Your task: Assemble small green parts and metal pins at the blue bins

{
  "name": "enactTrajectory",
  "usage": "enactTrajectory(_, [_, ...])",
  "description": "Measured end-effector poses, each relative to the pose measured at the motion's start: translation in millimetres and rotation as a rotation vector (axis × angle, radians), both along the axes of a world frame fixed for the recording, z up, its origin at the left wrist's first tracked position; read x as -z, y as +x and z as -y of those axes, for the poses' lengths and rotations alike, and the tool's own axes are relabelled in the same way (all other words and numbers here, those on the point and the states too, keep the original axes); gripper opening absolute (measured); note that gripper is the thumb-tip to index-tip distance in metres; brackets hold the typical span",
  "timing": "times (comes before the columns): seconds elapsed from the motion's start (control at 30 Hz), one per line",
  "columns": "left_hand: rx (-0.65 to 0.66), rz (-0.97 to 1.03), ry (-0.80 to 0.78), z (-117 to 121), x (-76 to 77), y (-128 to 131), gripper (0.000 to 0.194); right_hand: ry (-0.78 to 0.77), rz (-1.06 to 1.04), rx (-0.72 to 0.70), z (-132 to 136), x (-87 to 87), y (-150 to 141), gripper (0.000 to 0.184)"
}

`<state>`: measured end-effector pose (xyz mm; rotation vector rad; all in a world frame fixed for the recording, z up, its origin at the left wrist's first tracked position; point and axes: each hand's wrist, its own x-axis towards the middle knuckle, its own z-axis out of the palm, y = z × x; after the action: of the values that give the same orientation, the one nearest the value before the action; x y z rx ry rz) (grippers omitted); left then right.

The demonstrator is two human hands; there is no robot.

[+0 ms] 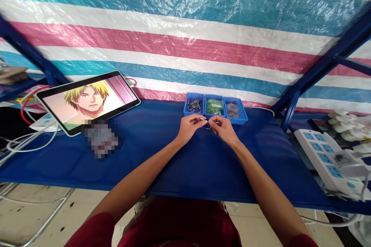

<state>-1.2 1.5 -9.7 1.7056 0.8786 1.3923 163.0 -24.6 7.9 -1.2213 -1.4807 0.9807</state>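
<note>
My left hand [189, 128] and my right hand [223, 129] meet above the blue table [185, 170], fingertips almost touching. Thumb and finger of my left hand pinch a small thin metal piece [202, 119], too small to name surely. My right hand is closed in a pinch as well; what lies in its fingertips cannot be made out. A few more thin metal pieces [206, 126] show just under the fingertips. Right behind the hands stand three blue bins: one with loose metal screw-like pieces [194, 105], one with green packets [214, 107], one with clear plastic bags [232, 110].
A tablet [89, 100] showing a cartoon leans at the left, with white cables [34, 139] beside it. A blurred-out object [102, 139] lies before it. To the right are a white power strip [321, 154] and a blue frame post [290, 110]. A striped sheet [185, 46] hangs behind.
</note>
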Motion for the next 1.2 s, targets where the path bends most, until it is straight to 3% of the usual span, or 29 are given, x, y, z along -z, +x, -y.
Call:
enactTrajectory(0.2, [-0.095,-0.272,0.546,5,5.1,-3,0.018,-0.010,0.157,0.212,-5,5.0,8,0.028])
enactTrajectory(0.37, [-0.189,-0.452,0.670,-20,-11.1,-8,0.022,0.024,0.354,0.299,-5,1.9,17,0.022])
enactTrajectory(0.53, [-0.414,-0.687,0.532,-42,-27.6,-15,0.042,0.019,0.667,0.128,-5,6.2,16,0.008])
enactTrajectory(0.7, [-0.252,-0.598,0.510,-18,-7.6,-20,0.030,0.010,0.904,0.039,-3,14.3,6,0.006])
enactTrajectory(0.83, [-0.199,-0.501,0.267,-9,0.6,-20,0.024,-0.020,0.942,0.062,-2,16.9,2,0.010])
enactTrajectory(0.93, [-0.149,-0.500,0.006,-10,-3.5,-17,0.015,-0.035,0.834,0.140,-4,14.6,5,0.011])
enactTrajectory(1.07, [0.018,-0.400,-0.333,-9,-8.0,-8,0.035,-0.067,0.444,0.166,-8,10.8,10,0.015])
enactTrajectory(1.2, [0.067,-0.154,-0.416,-11,-7.3,5,0.033,-0.137,0.192,0.111,-10,11.5,11,0.022])
